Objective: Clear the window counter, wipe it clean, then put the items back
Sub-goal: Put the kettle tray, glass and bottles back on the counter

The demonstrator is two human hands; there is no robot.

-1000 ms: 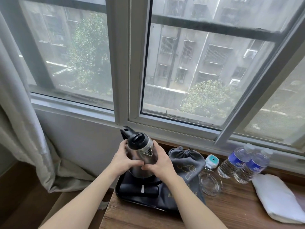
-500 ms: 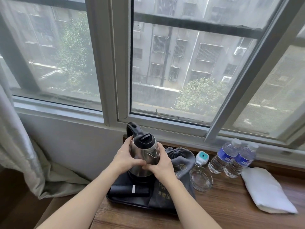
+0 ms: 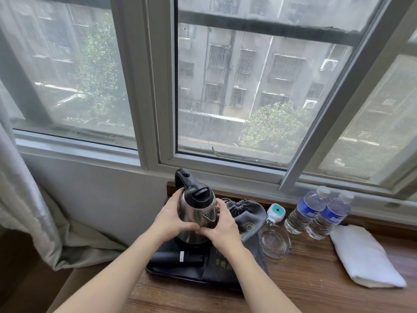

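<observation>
A steel kettle (image 3: 196, 210) with a black lid and handle stands at the back of a black tray (image 3: 162, 271) on the wooden window counter (image 3: 304, 285). My left hand (image 3: 171, 219) grips its left side and my right hand (image 3: 224, 227) grips its right side, thumbs meeting at the front. A dark folded item (image 3: 178, 258) with a white label lies on the tray in front. A grey drawstring bag (image 3: 246, 218) lies half on the tray, to the right of the kettle.
Right of the tray are a glass ashtray (image 3: 274, 243), a white and teal plug-in device (image 3: 275, 213), two water bottles (image 3: 316, 213) and a folded white cloth (image 3: 365, 256). The window frame runs close behind. A curtain (image 3: 24, 199) hangs at the left, past the counter's end.
Both hands keep their grip on the kettle. The view has shifted, so everything sits slightly left and lower than before; the kettle itself shows no clear move off the tray.
</observation>
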